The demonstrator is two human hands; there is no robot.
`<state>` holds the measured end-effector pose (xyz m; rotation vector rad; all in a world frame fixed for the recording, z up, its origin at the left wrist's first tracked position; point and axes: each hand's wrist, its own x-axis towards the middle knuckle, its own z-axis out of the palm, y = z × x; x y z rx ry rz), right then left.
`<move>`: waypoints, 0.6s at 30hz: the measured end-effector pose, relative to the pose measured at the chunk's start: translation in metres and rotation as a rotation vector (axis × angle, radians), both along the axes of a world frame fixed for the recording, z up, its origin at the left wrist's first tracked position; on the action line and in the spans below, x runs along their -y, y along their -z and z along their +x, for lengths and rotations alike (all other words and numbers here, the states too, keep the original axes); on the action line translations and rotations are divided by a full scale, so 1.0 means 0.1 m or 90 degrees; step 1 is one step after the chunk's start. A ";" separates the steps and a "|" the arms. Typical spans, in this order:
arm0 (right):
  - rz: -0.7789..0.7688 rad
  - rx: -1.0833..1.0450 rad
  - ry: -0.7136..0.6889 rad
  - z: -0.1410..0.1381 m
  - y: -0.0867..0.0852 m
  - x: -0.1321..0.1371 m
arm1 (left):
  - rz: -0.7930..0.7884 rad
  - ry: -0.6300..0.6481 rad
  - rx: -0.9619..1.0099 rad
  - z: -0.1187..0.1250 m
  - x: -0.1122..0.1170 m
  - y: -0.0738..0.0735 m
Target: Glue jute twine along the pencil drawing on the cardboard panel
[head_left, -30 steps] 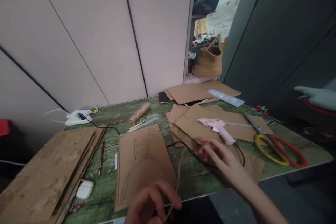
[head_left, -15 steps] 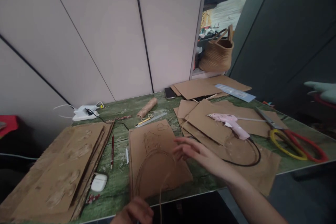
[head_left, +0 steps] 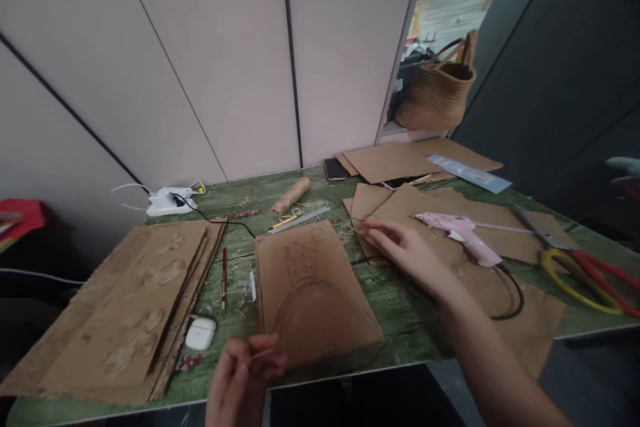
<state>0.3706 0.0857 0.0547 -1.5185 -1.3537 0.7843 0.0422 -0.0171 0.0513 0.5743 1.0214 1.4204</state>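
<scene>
A brown cardboard sheet (head_left: 313, 287) with a pencilled house and a curve lies in the middle of the green table (head_left: 400, 303). A length of thin twine (head_left: 325, 288) runs in an arc over it. My left hand (head_left: 243, 377) sits at the near table edge, fingers pinched on one end of the twine. My right hand (head_left: 403, 250) reaches across to the right of the sheet, fingers closed at the far end of the twine, on the edge of loose cardboard pieces (head_left: 440, 213).
A pink glue gun (head_left: 463, 233) with a black cord lies on cardboard at right, beside large red-and-yellow scissors (head_left: 583, 260). A twine spool (head_left: 290, 195), a ruler, a red pencil (head_left: 224, 267), a white case (head_left: 200, 333) and a cardboard stack (head_left: 135, 300) lie around.
My right hand has moved from near the glue gun leftward, then out to the far right of the sheet. My left hand came up at the near edge. The twine now lies stretched over the sheet.
</scene>
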 end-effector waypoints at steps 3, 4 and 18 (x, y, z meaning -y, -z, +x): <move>0.135 0.060 0.079 0.17 -0.13 -0.07 | 0.039 -0.050 0.020 -0.17 -0.12 0.12; 0.183 0.067 0.085 0.19 -0.20 -0.08 | 0.052 -0.068 0.016 -0.20 -0.14 0.13; 0.034 0.070 -0.558 -1.00 -0.29 0.49 | 0.119 -0.015 -0.276 0.17 0.07 -0.18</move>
